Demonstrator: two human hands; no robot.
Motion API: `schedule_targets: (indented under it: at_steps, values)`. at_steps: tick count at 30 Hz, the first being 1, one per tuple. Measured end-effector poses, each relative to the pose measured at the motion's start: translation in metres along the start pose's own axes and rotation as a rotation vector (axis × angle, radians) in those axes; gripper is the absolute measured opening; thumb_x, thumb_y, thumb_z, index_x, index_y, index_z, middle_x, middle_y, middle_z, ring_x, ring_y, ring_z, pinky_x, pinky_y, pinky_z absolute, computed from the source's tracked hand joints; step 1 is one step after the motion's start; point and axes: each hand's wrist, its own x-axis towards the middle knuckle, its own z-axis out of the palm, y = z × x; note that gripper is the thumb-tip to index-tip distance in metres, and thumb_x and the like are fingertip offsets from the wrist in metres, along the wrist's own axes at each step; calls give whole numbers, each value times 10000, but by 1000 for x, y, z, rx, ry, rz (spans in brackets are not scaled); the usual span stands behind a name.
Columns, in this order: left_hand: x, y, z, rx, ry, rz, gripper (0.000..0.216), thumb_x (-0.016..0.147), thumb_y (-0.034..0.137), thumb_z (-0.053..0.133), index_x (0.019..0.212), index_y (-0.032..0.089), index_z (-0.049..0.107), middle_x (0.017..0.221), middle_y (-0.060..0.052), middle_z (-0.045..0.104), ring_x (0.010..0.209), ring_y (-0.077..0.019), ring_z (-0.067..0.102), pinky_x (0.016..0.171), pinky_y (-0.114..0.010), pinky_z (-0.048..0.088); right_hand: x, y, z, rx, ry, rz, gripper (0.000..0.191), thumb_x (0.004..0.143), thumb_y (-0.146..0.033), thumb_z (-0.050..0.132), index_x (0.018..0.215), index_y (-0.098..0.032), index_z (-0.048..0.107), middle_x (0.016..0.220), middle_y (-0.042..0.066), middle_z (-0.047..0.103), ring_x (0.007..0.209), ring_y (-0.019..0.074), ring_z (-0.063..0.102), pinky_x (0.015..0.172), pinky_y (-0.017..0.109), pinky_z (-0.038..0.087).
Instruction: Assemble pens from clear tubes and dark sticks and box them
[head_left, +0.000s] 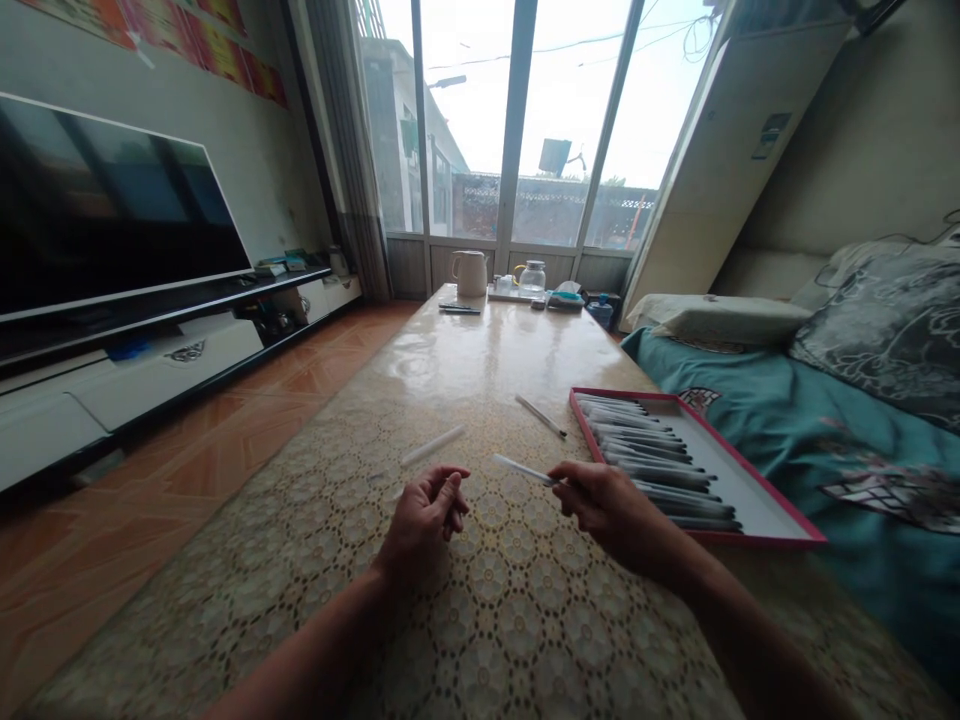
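My right hand is closed on a thin white pen that points left over the patterned table cover. My left hand hovers beside it with fingers curled in a pinch; what it holds, if anything, is too small to name. A clear pen tube lies on the table just beyond my left hand. Another pen lies farther off, near a red-rimmed tray holding several grey pens in a row at my right.
A white kettle, a glass jar and small items stand at the table's far end by the window. A television on a low cabinet lines the left wall. A bed with teal cover lies right.
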Motion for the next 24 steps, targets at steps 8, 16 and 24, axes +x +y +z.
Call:
schedule_targets:
  at_steps: [8, 16, 24]
  values:
    - [3, -6, -1, 28, -4, -16, 367, 754, 460, 622, 904, 126, 593, 569, 25, 581, 395, -70, 483, 365, -179, 334, -18, 113, -62, -422, 440, 23, 223, 846, -292, 502, 936, -207, 688, 930, 75, 651, 910, 221, 611, 782, 328, 462]
    - [4, -6, -1, 103, -14, -25, 341, 772, 450, 603, 900, 135, 595, 592, 19, 588, 405, -73, 494, 359, -175, 335, -19, 187, -74, -579, 451, 212, 218, 835, -256, 535, 968, -220, 704, 968, 54, 666, 945, 210, 618, 815, 316, 452]
    - [4, -9, -2, 102, -20, -23, 318, 781, 435, 603, 894, 137, 595, 601, 16, 591, 413, -71, 492, 376, -177, 341, 30, 194, -71, -602, 432, 259, 214, 842, -207, 543, 974, -236, 709, 1019, 51, 668, 974, 206, 604, 817, 312, 416]
